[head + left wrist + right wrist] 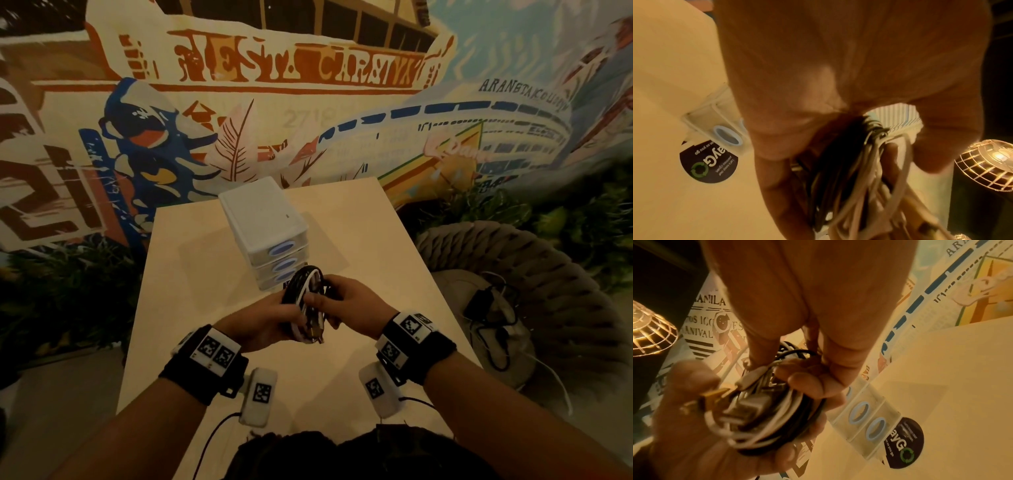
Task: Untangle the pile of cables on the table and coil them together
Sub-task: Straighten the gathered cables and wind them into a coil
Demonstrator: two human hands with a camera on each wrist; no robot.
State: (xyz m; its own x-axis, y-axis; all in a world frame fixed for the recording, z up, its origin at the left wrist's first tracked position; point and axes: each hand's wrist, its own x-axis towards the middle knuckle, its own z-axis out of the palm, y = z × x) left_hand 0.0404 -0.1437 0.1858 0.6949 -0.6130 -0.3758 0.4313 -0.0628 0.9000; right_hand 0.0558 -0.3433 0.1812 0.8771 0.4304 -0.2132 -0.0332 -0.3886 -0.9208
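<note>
A coil of black and white cables (305, 298) is held upright above the table (205, 274), between both hands. My left hand (270, 322) grips the coil's lower left side, fingers curled round the strands (849, 178). My right hand (346, 305) grips the right side, fingers wrapped through the loop (777, 410). Plug ends (313, 334) stick out at the coil's bottom; in the right wrist view a gold-coloured plug (713, 397) and a white connector (748, 408) show.
A small white drawer unit (267, 233) with blue oval handles stands just behind the coil. A round dark sticker (904, 443) lies on the table by its base. A woven chair (534, 291) with a charger and loose cables stands at the right. A mural wall rises behind.
</note>
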